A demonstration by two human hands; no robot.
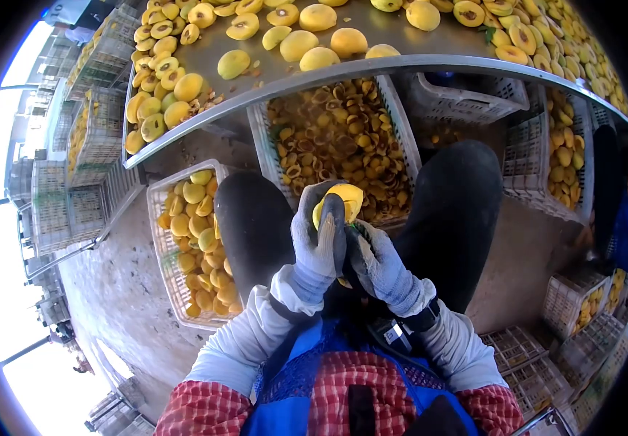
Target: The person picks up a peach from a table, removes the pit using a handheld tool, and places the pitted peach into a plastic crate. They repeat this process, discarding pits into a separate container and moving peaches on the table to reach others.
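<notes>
While gripped in the gloved left hand (318,243), round yellow peach (341,203) hangs below curved steel table rim (372,67); gloved right hand (379,263) curled, contents unclear; no legible writing.

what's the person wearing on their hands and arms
Grey knit work gloves with darker, coated palms and fingers cover the left hand and the right hand. Pale grey sleeves run to the wrists, red checked oversleeves sit higher up, and a black band circles the right wrist.

Ahead: table edge (343,70) blocks us | below: pit crate (343,138) open between our knees | left: fruit crate (183,240) crowds us
</notes>
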